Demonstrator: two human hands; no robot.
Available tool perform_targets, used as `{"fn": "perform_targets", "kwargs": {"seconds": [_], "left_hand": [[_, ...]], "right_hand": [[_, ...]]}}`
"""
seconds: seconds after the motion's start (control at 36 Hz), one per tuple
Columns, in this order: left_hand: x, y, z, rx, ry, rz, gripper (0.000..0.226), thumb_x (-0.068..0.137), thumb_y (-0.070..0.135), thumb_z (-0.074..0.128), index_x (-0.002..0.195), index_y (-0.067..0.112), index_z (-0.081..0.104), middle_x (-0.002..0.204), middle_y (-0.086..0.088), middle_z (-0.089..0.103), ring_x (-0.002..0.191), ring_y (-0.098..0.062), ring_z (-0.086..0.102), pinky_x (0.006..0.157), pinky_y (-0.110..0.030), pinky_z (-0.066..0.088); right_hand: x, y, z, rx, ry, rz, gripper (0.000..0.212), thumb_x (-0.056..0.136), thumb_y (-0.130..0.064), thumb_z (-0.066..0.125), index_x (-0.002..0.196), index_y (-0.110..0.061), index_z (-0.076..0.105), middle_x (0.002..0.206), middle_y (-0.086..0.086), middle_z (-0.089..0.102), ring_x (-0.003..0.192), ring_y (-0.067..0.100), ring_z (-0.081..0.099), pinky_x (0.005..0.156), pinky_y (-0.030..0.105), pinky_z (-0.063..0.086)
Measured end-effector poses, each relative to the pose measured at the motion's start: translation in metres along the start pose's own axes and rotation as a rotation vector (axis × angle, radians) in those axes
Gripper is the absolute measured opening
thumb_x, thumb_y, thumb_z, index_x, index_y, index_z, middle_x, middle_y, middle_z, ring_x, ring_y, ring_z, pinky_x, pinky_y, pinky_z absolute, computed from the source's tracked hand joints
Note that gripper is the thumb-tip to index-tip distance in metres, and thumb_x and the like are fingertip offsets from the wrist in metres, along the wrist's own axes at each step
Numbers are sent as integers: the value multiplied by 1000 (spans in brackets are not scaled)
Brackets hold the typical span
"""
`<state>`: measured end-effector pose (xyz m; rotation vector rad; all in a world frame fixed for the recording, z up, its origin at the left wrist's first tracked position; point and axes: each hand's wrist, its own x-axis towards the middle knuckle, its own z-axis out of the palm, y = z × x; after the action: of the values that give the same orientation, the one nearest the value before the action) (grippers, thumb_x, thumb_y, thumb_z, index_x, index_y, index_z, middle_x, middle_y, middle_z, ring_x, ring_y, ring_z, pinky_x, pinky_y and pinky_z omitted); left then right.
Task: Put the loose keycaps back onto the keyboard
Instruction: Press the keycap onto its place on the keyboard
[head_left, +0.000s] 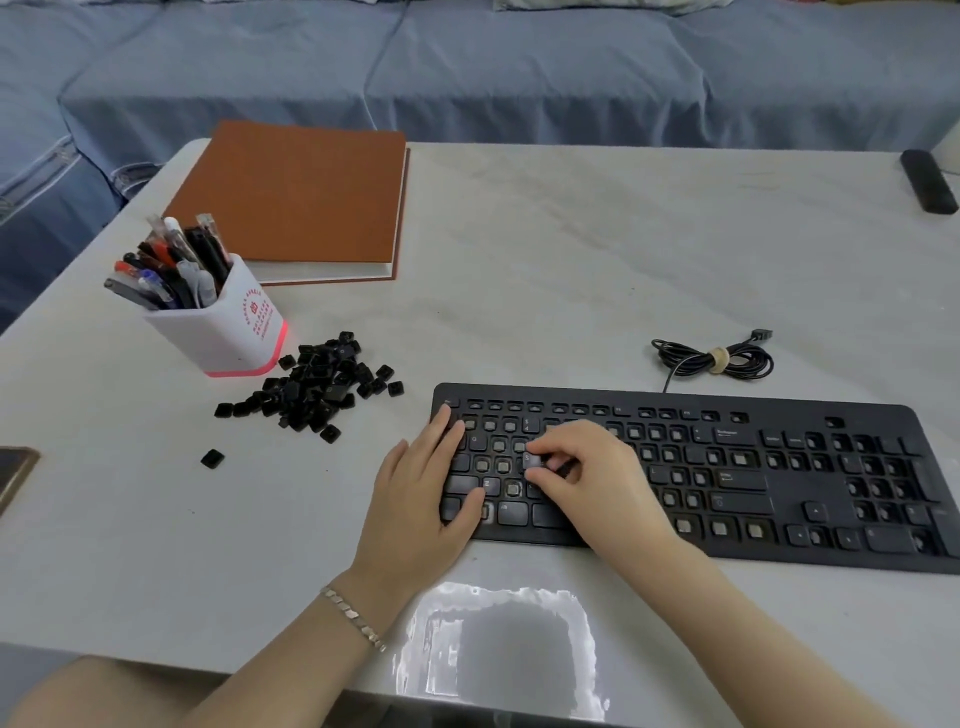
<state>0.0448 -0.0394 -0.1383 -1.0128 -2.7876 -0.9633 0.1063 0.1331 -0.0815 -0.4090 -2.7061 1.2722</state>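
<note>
Seating step: right hand (587, 467) pinches keycap (531, 460) on keyboard (779, 415); left hand (421, 499) lies flat, steadying. Next likely: press down firmly, then grab another from pile (317, 384).

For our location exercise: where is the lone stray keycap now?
Head view, left side: the lone keycap lies on the table, nearer the camera than the keycap pile and left of the left hand.
</note>
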Motion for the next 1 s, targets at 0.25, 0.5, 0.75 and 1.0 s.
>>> {"fn": "perform_targets", "kwargs": {"seconds": [0.25,0.5,0.75,1.0], "left_hand": [[-1,0,2,-37,80,-10,67,83,40,47,139,3,41,148,0,29,132,2,20,107,-35,22],[0,2,1,-66,124,-16,67,81,39,49,138,4,42,146,2,32,128,5,20,104,-35,24],[-1,3,0,-71,118,-22,67,82,39,49,138,5,42,147,3,30,128,7,19,106,-32,23],[-2,1,0,-84,86,-35,66,83,42,47,140,9,40,149,5,29,132,17,15,112,-27,15]], "right_hand": [[16,-1,17,-166,-98,-28,22,85,-22,65,107,-20,68,97,-13,46,85,2,39,79,14,33],[18,3,18,-205,-126,-55,25,85,-28,65,109,-26,67,99,-16,48,91,0,39,81,16,34],[15,-1,22,-321,-86,-48,24,87,-31,62,111,-29,67,109,-11,54,106,8,48,78,20,38],[2,19,29,-572,197,-505,26,65,-15,82,89,-9,72,83,10,61,81,22,44,56,31,47]]}}
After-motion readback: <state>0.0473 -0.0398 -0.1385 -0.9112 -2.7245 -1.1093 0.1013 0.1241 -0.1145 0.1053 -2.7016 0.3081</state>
